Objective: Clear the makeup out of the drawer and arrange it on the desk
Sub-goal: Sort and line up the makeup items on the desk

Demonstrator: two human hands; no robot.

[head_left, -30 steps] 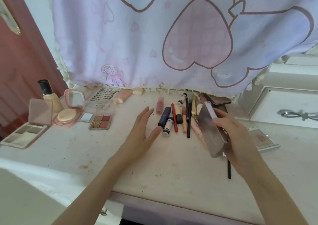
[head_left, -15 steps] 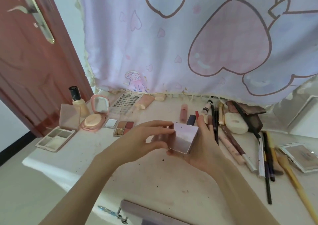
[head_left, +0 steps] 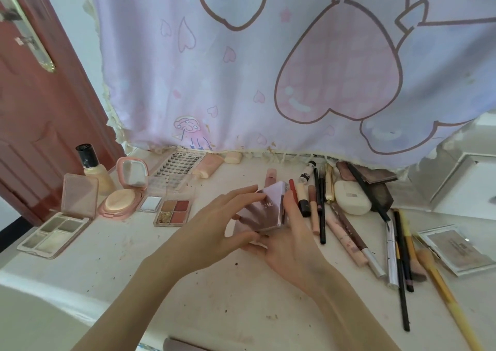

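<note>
A closed compact (head_left: 261, 207), square and mirror-finished in a pale mauve, is held above the middle of the desk (head_left: 188, 283) by both hands. The left hand (head_left: 214, 221) is curled over its near-left edge and upper corner, with the thumb beneath; the right hand (head_left: 292, 246) cradles its underside and right edge. Each grip is thus closed on the compact, and neither is free. Part of a printed brand name is visible on the lid, but it cannot be read in full. The lid is tilted towards the camera, and no opening gap can be made out.

The step in hand is judged to be the arranging of this one item: it is clear of the drawer but not yet set down. Whether it is about to be opened, like the other palettes on the left, cannot be told.

A bare patch of desk is required for the next move. Open cases are grouped at the left: a four-pan palette (head_left: 173, 212), a pink cushion compact (head_left: 124, 193) and a pale palette (head_left: 57, 227). Pencils and tubes (head_left: 320, 203) lie in a row just right of the hands. The space in front of the four-pan palette appears suitable, and the compact should be lowered flat so that the neighbouring row is not disturbed.
</note>
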